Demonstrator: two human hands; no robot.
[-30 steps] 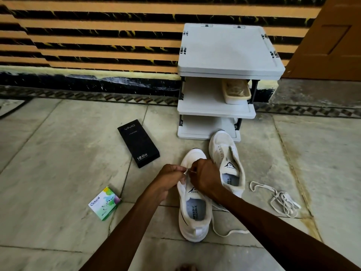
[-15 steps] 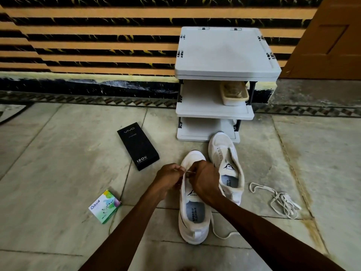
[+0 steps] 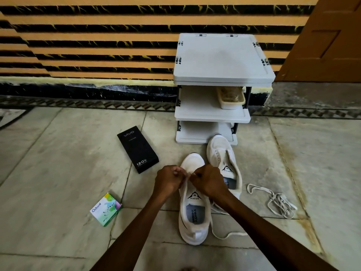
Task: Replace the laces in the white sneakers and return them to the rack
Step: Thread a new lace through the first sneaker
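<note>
Head view, looking down at the floor.

Both forearms reach forward from the lower edge and converge over the near sneaker. The hands meet above its forefoot, knuckles up, nearly touching.

Left hand: wrist straight, fingers curled tight, tips turned inward toward the other hand. It pinches the lace at the eyelet row.

Right hand: fingers curled likewise, thumb and forefinger nipping the same lace. A short white strand spans the gap between the two hands. Exact eyelet cannot be told, as the fingers cover it.

The lace's free end comes out from under the right forearm, runs down beside the near sneaker and lies on the floor near its heel.

Near sneaker: upright on its sole, toe pointing to the rack, tongue and insole showing behind the hands.

Far sneaker: just beside it on the right, unlaced, toe touching or almost touching the rack's bottom tier.

Loose lace: tangled on the floor, right of both sneakers, apart from them.

Rack: three tiers, against the striped wall. A tray sits on the middle tier, right side.

Black box: flat on the floor, left of the sneakers. Green box: nearer, further left.
</note>
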